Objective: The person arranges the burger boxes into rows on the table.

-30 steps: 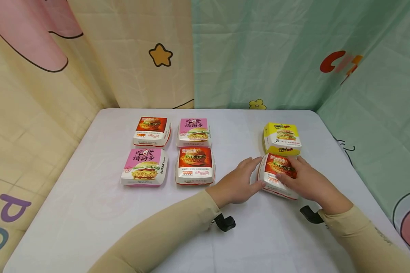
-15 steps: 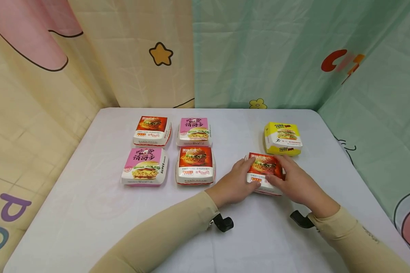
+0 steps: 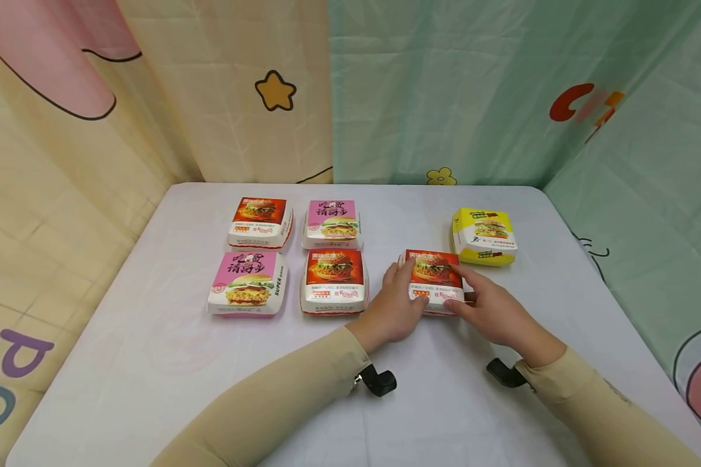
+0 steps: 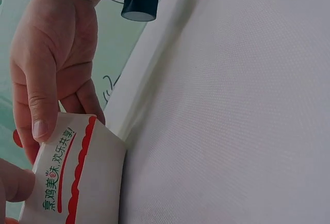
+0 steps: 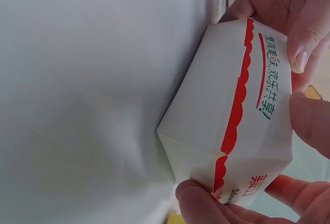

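Note:
A red-and-white burger box (image 3: 435,275), printed with a burger, sits on the white table between both hands. My left hand (image 3: 393,306) holds its left side, thumb at the near edge of the top. On the opposite side, my right hand (image 3: 498,314) grips it with fingers along the right side and thumb on the near top edge. In the right wrist view, the box's white front (image 5: 216,90) with a scalloped red line faces the camera, and right-hand fingertips (image 5: 198,201) press a side low down. The box stands upright, its front roughly parallel to the table's near edge.
Left of the hands, two red-and-white boxes (image 3: 334,282) (image 3: 261,224) and two pink burger boxes (image 3: 332,224) (image 3: 246,284) form a two-by-two block. A yellow burger box (image 3: 483,237) stands behind my right hand. Printed curtains (image 3: 444,97) border the table (image 3: 169,389).
Both hands have shifted the red-and-white box leftward and slightly back, away from the yellow box, and turned it straighter. The other boxes have stayed put.

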Motion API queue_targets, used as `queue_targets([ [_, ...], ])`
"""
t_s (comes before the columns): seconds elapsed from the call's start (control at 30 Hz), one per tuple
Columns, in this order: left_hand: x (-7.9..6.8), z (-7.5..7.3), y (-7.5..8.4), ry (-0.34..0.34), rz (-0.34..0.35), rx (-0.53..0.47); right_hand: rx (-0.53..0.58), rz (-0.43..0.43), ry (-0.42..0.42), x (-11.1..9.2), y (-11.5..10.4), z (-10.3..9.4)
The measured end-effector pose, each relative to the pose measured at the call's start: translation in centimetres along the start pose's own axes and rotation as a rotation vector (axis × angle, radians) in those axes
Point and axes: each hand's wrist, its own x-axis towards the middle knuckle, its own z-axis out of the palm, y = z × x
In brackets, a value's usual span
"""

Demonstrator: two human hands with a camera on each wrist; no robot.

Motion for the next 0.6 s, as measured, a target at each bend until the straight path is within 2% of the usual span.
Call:
queue_targets([
  [0.33, 1.1, 0.3, -0.2, 0.082, -0.035, -0.084, -0.068, 0.038, -0.01, 1.9, -0.5, -0.1],
  [0.6, 2.4, 0.8, -0.2, 0.162, -0.052, -0.166, -0.098, 0.048, 0.024, 3.4, -0.7, -0.1],
])
